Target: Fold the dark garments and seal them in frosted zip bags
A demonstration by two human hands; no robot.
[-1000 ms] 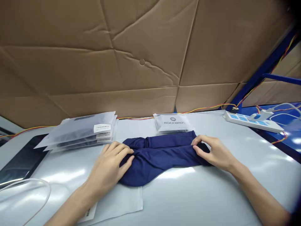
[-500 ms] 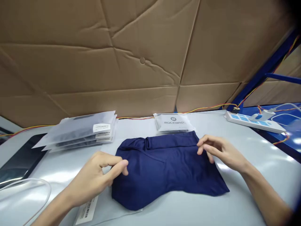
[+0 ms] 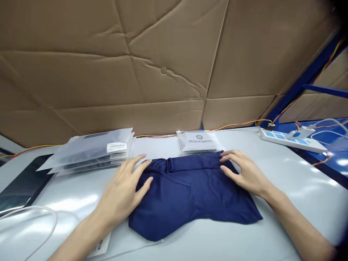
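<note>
A dark navy cloth garment (image 3: 174, 199) lies flat on the table in front of me, its far edge folded over in a strip. My left hand (image 3: 122, 190) is at the garment's left side, fingers spread, fingertips over its upper left corner. At the upper right corner, my right hand (image 3: 244, 172) has its fingers apart over the end of the folded strip; whether the fingertips press on the fabric I cannot tell. Partly beneath the garment and my left forearm lies a clear plastic bag (image 3: 130, 246) with a white barcode label (image 3: 102, 246).
Several frosted bags (image 3: 92, 148) with labels are stacked at the back left. A flat bag printed ROCKBROS (image 3: 199, 141) lies behind the garment. A dark tablet-like panel (image 3: 23, 181) and a white cable (image 3: 51, 228) are left; a power strip (image 3: 292, 140) sits back right. Cardboard (image 3: 163, 90) rises behind.
My left hand has moved up along the garment's left edge and its fingers have opened from a near pinch. My right hand has shifted slightly left and up. The garment looks almost the same.
</note>
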